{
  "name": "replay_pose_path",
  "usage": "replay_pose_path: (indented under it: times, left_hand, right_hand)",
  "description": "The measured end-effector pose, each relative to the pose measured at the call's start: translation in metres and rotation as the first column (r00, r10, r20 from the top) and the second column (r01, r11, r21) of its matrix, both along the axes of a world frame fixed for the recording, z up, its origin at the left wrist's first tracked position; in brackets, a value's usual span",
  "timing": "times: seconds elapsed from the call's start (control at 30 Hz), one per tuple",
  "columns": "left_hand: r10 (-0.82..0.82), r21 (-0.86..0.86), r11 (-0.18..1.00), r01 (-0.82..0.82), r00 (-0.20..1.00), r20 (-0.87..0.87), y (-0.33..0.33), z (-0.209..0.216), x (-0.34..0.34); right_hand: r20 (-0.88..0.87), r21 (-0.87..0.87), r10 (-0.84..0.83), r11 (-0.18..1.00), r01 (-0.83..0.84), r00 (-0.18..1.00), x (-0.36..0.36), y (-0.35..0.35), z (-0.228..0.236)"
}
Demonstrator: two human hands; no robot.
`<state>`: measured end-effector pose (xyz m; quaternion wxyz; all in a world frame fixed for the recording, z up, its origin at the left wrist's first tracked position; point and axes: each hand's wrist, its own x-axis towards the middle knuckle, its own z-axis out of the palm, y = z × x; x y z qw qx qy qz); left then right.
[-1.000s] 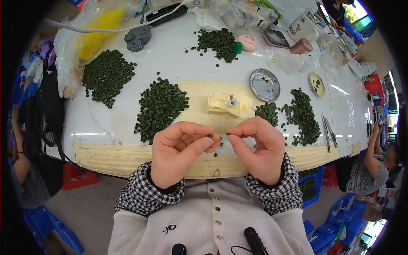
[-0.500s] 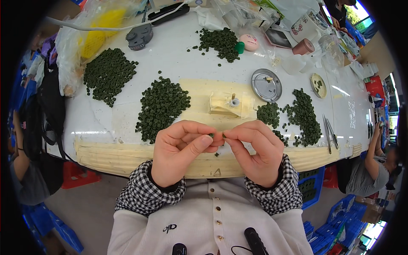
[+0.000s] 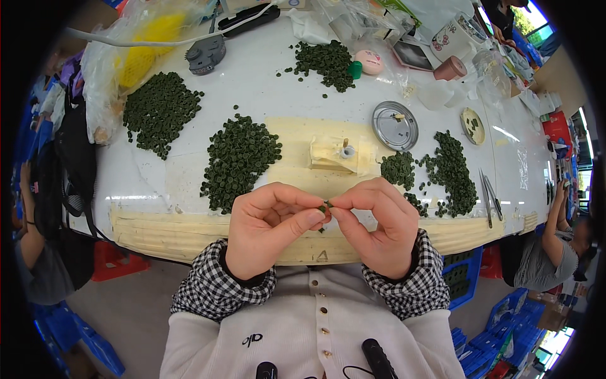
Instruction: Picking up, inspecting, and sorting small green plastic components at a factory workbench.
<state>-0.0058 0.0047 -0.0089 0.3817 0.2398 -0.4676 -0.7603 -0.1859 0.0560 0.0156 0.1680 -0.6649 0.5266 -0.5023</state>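
Observation:
Above the taped front edge of the table, my left hand (image 3: 262, 227) pinches a small dark green round part (image 3: 322, 209) between thumb and forefinger. My right hand (image 3: 382, 227) meets it from the other side. Its thumb and forefinger are pinched on a tiny green piece (image 3: 329, 203) touching the part; its exact shape is too small to make out. Just beyond my hands stands a tape-covered block (image 3: 328, 158) with a white socket and a thin peg. A large heap of green round parts (image 3: 240, 161) lies beyond my left hand, and a smaller heap (image 3: 398, 169) beyond my right.
More green parts lie in heaps at the far left (image 3: 161, 114), far middle (image 3: 325, 66) and right (image 3: 454, 177). A silver round tin (image 3: 395, 126), a cream dish (image 3: 472, 126) and tweezers (image 3: 487, 201) sit to the right. Plastic bags and a mug (image 3: 456, 39) crowd the back.
My two hands have come together: the right fingertips now bring their green piece against the part in my left fingers, where before there was a gap.

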Motion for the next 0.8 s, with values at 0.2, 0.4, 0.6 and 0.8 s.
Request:
replay_pose_path:
  times: [0.2,0.4,0.6,0.8]
  left_hand:
    - [-0.032,0.071,0.997,0.029,0.998,0.047,-0.001,0.004,0.0009]
    - [-0.051,0.099,0.994,0.045,0.997,0.053,-0.0011,0.0045,0.0003]
    - [-0.061,0.119,0.991,0.057,0.998,0.032,-0.0019,0.0041,0.0005]
    - [-0.042,0.181,0.983,0.042,0.999,-0.001,-0.0036,0.0018,0.0015]
  right_hand:
    - [-0.021,-0.033,-0.01,0.999,0.009,1.0,0.0008,0.0004,-0.0017]
    - [-0.03,-0.047,-0.024,0.999,0.022,0.999,0.0013,0.0009,-0.0034]
    - [-0.08,-0.088,-0.001,0.996,-0.006,0.997,0.0006,0.0008,-0.0032]
    - [-0.101,-0.092,0.06,0.993,-0.069,0.993,0.0007,0.0018,-0.0029]
